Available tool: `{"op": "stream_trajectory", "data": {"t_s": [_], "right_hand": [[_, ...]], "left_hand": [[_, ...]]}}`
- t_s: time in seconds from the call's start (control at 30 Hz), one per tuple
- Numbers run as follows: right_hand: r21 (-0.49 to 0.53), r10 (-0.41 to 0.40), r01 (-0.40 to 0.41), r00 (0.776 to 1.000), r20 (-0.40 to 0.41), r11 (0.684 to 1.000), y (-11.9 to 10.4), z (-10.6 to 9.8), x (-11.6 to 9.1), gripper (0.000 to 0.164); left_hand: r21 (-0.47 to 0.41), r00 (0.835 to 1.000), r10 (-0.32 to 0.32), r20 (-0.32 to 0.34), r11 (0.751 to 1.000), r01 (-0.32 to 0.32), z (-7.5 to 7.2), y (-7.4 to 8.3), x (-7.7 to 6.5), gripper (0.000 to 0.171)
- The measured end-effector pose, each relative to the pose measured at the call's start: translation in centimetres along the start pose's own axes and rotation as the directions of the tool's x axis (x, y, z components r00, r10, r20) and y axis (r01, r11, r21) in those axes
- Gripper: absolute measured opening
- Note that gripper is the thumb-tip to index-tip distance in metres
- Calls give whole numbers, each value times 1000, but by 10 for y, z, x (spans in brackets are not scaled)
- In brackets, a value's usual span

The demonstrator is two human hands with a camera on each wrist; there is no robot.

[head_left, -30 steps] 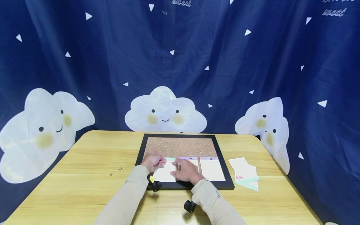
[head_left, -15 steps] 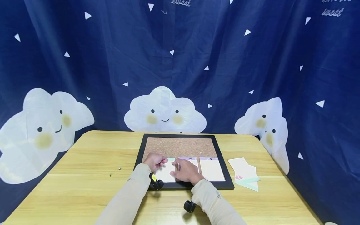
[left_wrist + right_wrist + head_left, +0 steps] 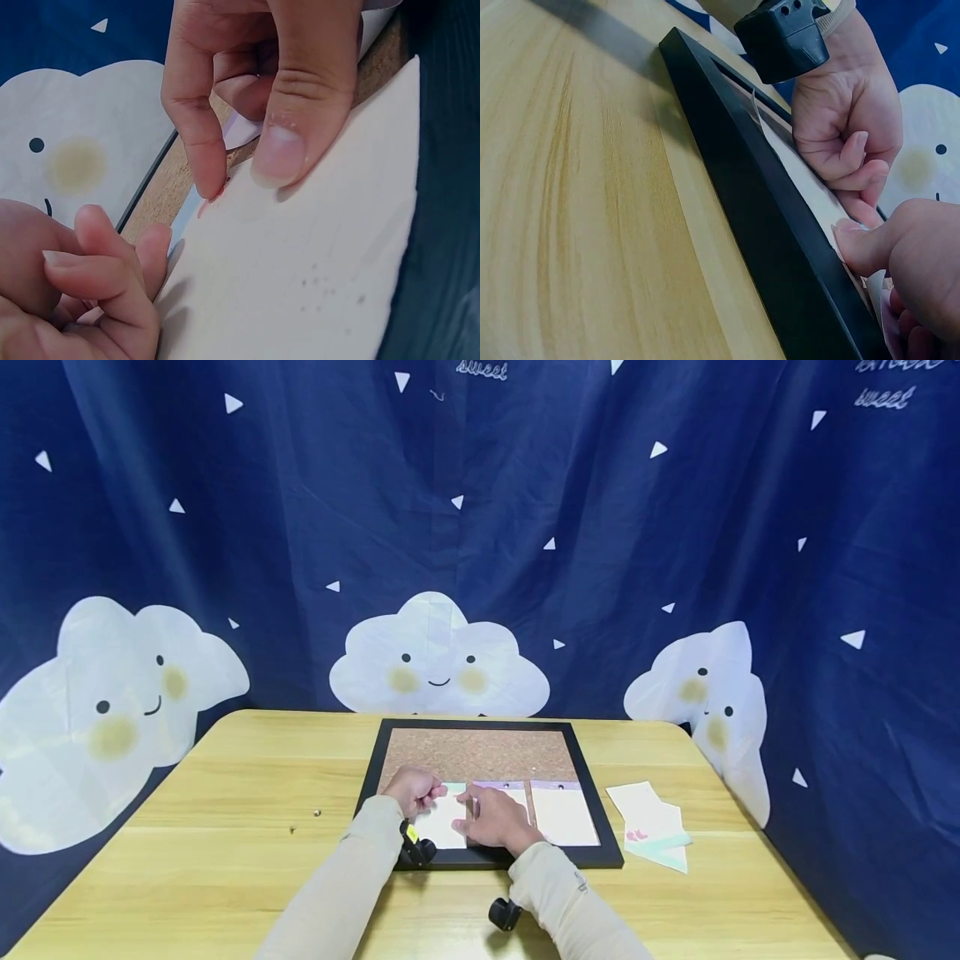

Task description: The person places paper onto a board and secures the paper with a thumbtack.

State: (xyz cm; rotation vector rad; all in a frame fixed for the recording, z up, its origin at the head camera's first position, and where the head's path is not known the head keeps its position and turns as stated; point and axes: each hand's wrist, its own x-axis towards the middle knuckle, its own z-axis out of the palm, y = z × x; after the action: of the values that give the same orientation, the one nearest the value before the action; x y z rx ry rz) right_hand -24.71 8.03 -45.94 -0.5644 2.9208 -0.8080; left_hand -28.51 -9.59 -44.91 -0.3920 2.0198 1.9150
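- Table [image 3: 180, 877]: pale wood-grain top, far corners rounded.
- Curtain [image 3: 495, 460]: dark blue, folded, behind and beside the table.
- Left cloud print [image 3: 138, 668]: white, smiling, yellow-cheeked.
- Middle cloud print [image 3: 438, 639]: likewise.
- Right cloud print [image 3: 671, 672]: likewise, broken by a fold.
- Triangles [image 3: 657, 449]: small, white, scattered.
- Lettering [image 3: 885, 398]: white, "sweet", upper right; repeated top centre.

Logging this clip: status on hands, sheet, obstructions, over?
Left hand curled at mint-topped sheet, contents unclear. Right hand touching it with thumb. Sheet lies on corkboard, partly covered by hands.
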Motion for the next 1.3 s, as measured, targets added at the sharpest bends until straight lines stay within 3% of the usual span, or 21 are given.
{"op": "stream_trajectory", "data": {"t_s": [0.6, 1.3], "right_hand": [[-4, -2, 2, 1000, 0, 1000, -2, 1, -3, 39], [-8, -7, 7, 1000, -4, 1000, 0, 0, 1, 41]], "left_hand": [[42, 1000, -11, 3, 999, 11, 0, -1, 0, 17], [108, 998, -12, -64, 994, 19, 3, 1, -2, 19]]}}
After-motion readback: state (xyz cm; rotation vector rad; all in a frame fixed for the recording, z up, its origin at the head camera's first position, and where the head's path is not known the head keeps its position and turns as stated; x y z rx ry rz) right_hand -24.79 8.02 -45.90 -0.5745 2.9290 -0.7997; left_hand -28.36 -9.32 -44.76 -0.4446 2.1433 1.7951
